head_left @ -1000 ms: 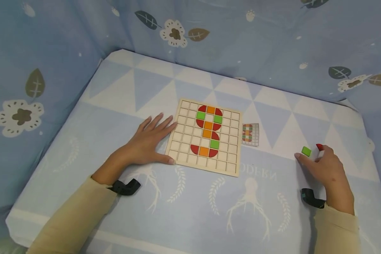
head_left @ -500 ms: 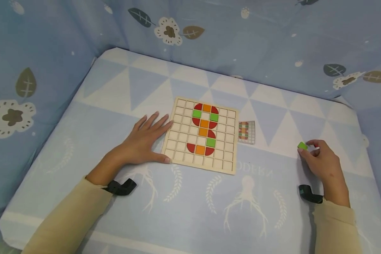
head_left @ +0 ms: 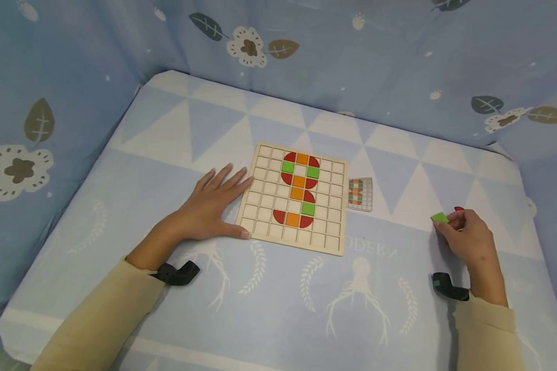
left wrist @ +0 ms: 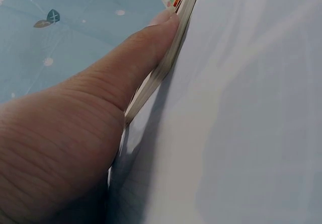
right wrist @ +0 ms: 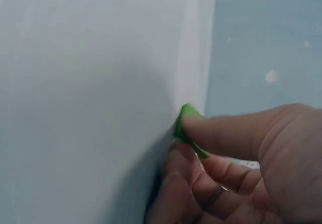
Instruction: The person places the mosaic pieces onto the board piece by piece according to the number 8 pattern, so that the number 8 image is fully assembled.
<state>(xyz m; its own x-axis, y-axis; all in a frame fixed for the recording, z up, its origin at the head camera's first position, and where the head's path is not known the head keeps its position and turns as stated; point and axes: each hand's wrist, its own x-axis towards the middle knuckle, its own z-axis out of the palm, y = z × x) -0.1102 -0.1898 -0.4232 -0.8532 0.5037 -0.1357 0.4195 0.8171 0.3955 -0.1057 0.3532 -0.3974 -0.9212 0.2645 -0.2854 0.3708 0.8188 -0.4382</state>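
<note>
Blue cloth covered the table (head_left: 167, 129). Your left hand (head_left: 209, 206) lay flat, fingers straight, against the board's (head_left: 334, 242) left edge. Near the table's right edge, your right hand (head_left: 469, 239) pinched the green tile (head_left: 440, 217).

Pale wooden board (head_left: 327, 242) with red, orange and green tiles (head_left: 299, 193). Green tile (head_left: 440, 217) and red piece (head_left: 459, 209) at right. Blue cloth (head_left: 278, 304) patterned with white triangles, near antlers; far leaves.
</note>
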